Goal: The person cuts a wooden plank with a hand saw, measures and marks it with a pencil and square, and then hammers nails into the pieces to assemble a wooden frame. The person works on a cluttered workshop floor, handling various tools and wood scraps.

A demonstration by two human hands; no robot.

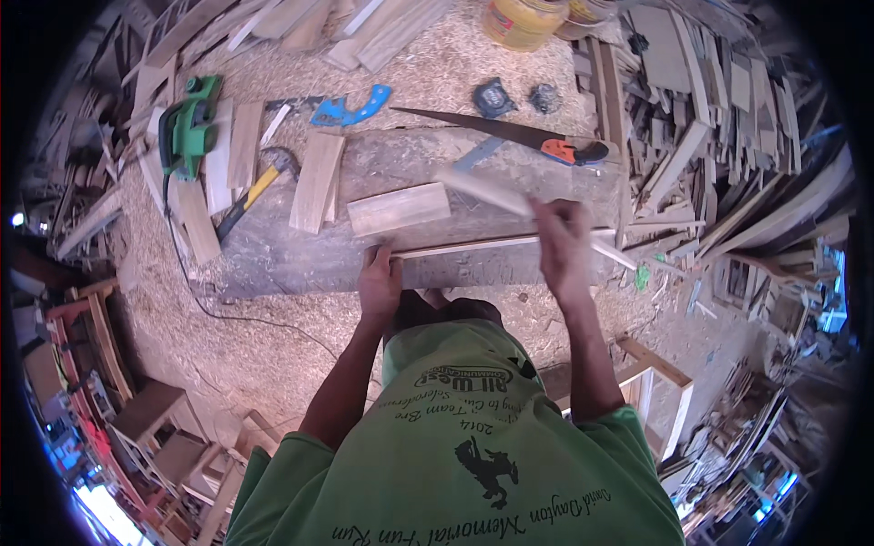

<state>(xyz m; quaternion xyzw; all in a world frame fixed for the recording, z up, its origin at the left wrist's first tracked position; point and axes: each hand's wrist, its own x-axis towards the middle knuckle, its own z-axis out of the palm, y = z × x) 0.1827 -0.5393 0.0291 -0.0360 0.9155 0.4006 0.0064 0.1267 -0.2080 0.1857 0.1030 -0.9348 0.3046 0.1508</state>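
My left hand [380, 284] is closed around the left end of a thin wooden strip [473, 247], which lies along the near side of a worn wooden bench [273, 264]. My right hand [565, 246] grips a second pale wooden strip [487, 193], tilted and smeared by motion, above the bench. One end of it points to the far left, the other to the near right. Just beyond the left hand lies a short flat board [399, 209]. Further off rests a handsaw [492, 127] with an orange and black handle, its blade partly over a blue-grey flat piece [478, 155].
At the left are a green power planer [191, 132] with a trailing cord, a yellow-handled hammer [255, 196] and several boards [317, 182]. A blue handle [353, 107] and a yellow bucket [523, 23] sit farther away. Scrap wood [683, 109] is piled at the right.
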